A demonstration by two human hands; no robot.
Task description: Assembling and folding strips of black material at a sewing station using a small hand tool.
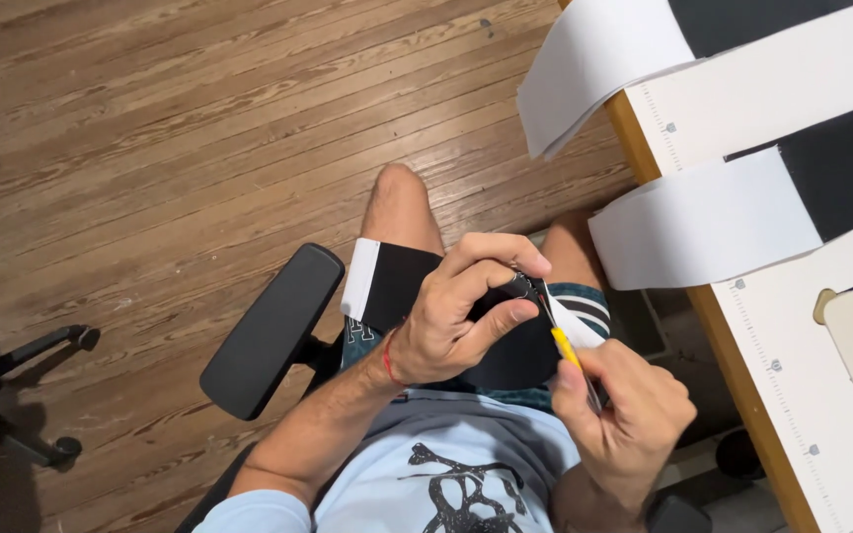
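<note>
right hand (pixel 624 410) is nearest the camera, above the lap. its fingers are closed on a slim yellow-handled tool (pixel 567 347), apparently a seam ripper or small cutter. the tool's long axis runs diagonally: the handle end sits in the right hand at lower right, and the dark tip points up and to the left, toward the left hand.

left hand (pixel 461 316) is just beyond, with fingers and thumb pinched together on a folded edge of black fabric (pixel 402 281). the tool tip meets the fabric at this pinch point. a white fabric band (pixel 360 278) borders the black piece on its left side, and the piece lies across the thigh, over the seat of the chair.

progress, as a judgement: the work on the seam or edge appears under way, not finished. the tip is engaged at a single spot, no separated pieces or loose threads can be made out, and the rest of the edge looks untouched.

further out, the chair armrest (pixel 273 331) stands to the left. the bench (pixel 792 345) to the right carries more white strips (pixel 703 222) and black cloth (pixel 846 163). beyond lies the wooden floor (pixel 199 128).
</note>
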